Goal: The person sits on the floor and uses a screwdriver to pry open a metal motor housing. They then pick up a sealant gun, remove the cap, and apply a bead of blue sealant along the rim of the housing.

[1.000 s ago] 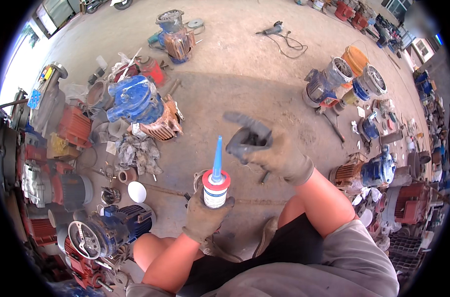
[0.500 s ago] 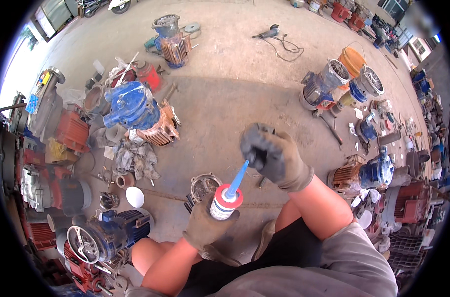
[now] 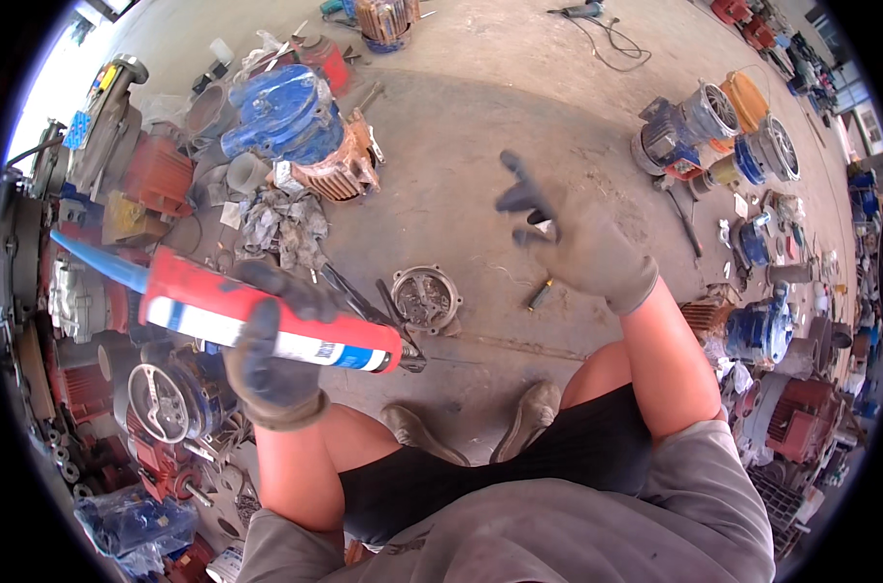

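Observation:
My left hand, in a grey-brown glove with dark fingers, is closed round a red sealant cartridge with a white and blue label. Its long blue nozzle points left. Dark metal rods show behind the cartridge's lower end; whether they touch it I cannot tell. My gloved right hand is raised over the floor with its fingers apart, blurred by motion. Below it lies a small yellow-and-dark tool. A round metal cover sits on the floor between my hands.
A blue motor gearbox stands at the left beside crumpled rags. At lower left is a blue unit with a handwheel. More motors and a long-handled tool are at right. A corded grinder lies far off.
The cartridge has swung from upright to lying leftward in my left hand, which moved left. My right hand has left the nozzle tip, moved right and spread its fingers. The view has shifted.

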`<state>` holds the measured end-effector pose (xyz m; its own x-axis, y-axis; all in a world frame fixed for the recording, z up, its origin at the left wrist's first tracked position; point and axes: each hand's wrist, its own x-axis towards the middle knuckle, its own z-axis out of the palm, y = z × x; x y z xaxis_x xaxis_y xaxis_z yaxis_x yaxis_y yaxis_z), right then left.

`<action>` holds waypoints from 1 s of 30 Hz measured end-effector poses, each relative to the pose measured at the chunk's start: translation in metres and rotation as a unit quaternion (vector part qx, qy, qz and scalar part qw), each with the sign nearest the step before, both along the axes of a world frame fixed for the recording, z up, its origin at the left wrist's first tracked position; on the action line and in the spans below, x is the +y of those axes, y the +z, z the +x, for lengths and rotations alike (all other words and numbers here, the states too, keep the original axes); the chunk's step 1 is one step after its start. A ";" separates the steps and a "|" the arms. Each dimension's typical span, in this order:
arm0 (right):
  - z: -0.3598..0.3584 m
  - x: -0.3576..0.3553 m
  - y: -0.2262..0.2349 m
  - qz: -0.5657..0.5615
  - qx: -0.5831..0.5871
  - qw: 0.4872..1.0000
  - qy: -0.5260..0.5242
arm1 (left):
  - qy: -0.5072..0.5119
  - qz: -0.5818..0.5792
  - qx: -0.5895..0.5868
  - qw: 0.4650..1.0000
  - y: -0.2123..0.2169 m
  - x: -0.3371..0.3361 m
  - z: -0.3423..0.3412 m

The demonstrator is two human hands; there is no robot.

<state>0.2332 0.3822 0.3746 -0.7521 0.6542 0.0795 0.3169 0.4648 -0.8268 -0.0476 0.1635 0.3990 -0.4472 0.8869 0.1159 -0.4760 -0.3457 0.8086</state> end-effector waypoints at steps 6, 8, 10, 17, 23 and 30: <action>-0.019 -0.024 -0.018 0.200 -0.136 0.935 0.259 | 0.068 0.022 -0.211 0.975 0.026 -0.012 -0.004; -0.028 -0.039 -0.027 0.193 -0.053 0.935 0.295 | 0.075 0.017 -0.303 0.950 0.034 -0.013 0.002; -0.036 -0.050 -0.027 0.166 0.040 0.928 0.331 | 0.069 0.045 -0.312 0.947 0.034 -0.013 0.011; -0.047 -0.064 -0.010 -0.043 0.132 0.928 0.347 | 0.280 -0.086 -0.180 0.939 0.056 0.010 0.044; -0.029 -0.027 0.042 -0.223 0.139 0.900 0.349 | 0.245 -0.267 0.510 0.780 0.138 0.017 0.077; -0.022 0.027 0.023 0.065 0.316 0.874 0.365 | 0.137 -0.233 -0.060 0.961 0.178 0.054 0.102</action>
